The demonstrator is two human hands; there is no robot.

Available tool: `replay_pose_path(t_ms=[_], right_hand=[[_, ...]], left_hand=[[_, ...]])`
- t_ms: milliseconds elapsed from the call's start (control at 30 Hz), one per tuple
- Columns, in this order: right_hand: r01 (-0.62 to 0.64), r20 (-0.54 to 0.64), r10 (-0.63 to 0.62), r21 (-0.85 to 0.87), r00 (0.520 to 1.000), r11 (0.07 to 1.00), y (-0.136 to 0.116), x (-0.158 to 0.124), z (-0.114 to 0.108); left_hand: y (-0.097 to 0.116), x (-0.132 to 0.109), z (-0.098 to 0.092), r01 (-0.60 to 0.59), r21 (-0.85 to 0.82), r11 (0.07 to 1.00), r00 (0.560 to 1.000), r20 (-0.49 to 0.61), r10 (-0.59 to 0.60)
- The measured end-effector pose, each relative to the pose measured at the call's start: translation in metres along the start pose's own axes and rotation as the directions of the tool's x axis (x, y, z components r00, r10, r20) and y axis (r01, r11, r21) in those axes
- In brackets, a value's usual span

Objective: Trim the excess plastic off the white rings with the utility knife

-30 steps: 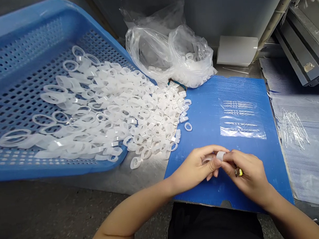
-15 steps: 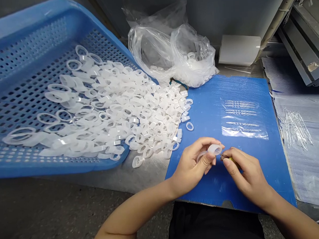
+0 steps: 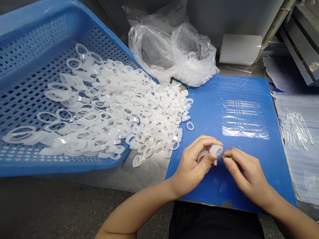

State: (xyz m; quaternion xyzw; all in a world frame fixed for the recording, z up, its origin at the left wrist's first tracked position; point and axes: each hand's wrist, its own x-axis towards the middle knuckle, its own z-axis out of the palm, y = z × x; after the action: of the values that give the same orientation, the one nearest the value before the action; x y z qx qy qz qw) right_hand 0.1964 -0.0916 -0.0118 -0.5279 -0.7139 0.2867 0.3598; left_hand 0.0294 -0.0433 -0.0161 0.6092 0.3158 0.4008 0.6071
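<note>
The left hand (image 3: 194, 167) grips a white translucent plastic ring (image 3: 216, 150), short and wide like a band, between closed fingers above the blue corrugated board (image 3: 257, 185). Just beside it, the right hand (image 3: 247, 170) pinches a small yellow object (image 3: 232, 159), mostly hidden.

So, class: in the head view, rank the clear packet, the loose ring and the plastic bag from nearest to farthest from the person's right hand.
1. Clear packet: on the blue board, ahead of the right hand.
2. Loose ring: on the board, left of the packet.
3. Plastic bag: beyond the board's far edge.
</note>
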Motion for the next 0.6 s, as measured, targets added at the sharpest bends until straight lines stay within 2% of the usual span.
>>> replay_pose_path(t_ms=[133,333,433,500,600], right_hand=[[-0.004,0.002,0.004,-0.01,1.0,1.0,0.0,0.001,0.0],[0.011,-0.015,-0.012,-0.02,1.0,1.0,0.0,0.001,0.0],[0.015,-0.01,-0.015,0.01,1.0,1.0,0.0,0.001,0.0],[0.016,-0.01,-0.015,0.041,1.0,0.999,-0.001,0.001,-0.001],[0.019,-0.014,-0.018,0.075,1.0,0.997,-0.001,0.001,-0.001]], left_hand=[[0.002,0.002,0.001,0.058,-0.008,0.998,0.998,-0.012,-0.058],[0.0,0.0,-0.001,-0.053,0.092,0.994,0.998,-0.014,0.055],[0.001,0.002,-0.001,0.087,-0.038,0.996,0.996,-0.012,-0.087],[0.001,0.006,-0.001,0.214,-0.164,0.963,0.977,0.021,-0.213],[0.0,0.011,-0.002,0.314,-0.303,0.9,0.949,0.072,-0.307]])
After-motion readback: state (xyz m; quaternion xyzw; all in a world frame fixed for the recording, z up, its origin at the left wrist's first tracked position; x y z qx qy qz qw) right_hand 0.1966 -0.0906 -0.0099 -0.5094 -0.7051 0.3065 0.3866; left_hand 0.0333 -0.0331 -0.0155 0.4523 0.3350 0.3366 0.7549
